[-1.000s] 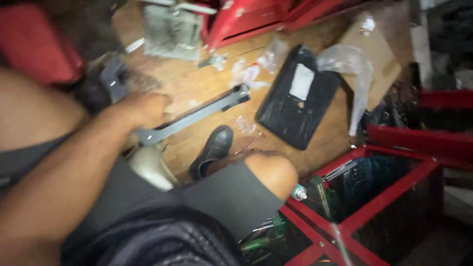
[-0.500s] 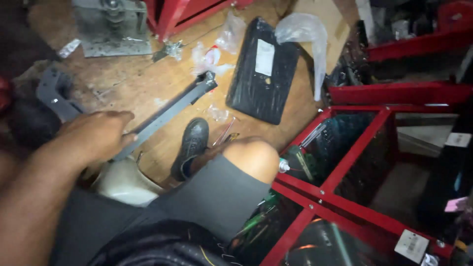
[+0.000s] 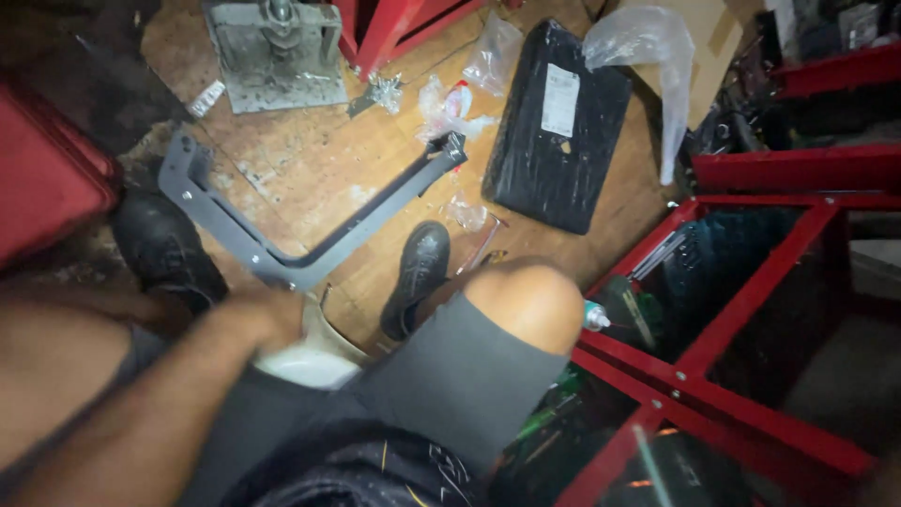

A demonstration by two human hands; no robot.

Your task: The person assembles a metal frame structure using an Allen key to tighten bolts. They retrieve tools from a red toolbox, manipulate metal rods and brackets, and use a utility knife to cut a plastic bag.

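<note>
— Left of the black shoe (image 3: 420,272), flat on the wooden floor (image 3: 310,160): grey metal bracket (image 3: 375,211), bent into a wide V. Position of the left hand (image 3: 266,317)?

— Down-left of that shoe, right at the bracket's bend. Grip not readable: blurred and seen from the back. Curled over by the look of it, but cannot tell whether clamped on the metal or merely resting against it.

— Long axis?

— Runs from the bend up-right, past the shoe's toe, to an end above the shoe beside crumpled clear wrappers (image 3: 450,103). Shorter limb up-left from the bend, away from the shoe, ending in a hook. Lies forward of the fingers on both sides.

— Right hand?

— Not in view. Left clearly the nearer.

— Edges and room?

— Tight to the right of the shoe: black flat pack (image 3: 554,131), then red frame (image 3: 751,272). Far left of the shoe: red box (image 3: 47,178) and second shoe (image 3: 160,249). Well above the shoe: grey base plate (image 3: 277,56). Bare boards only inside the V, up-left of the shoe. White rounded object (image 3: 305,361) directly beneath the hand.
</note>
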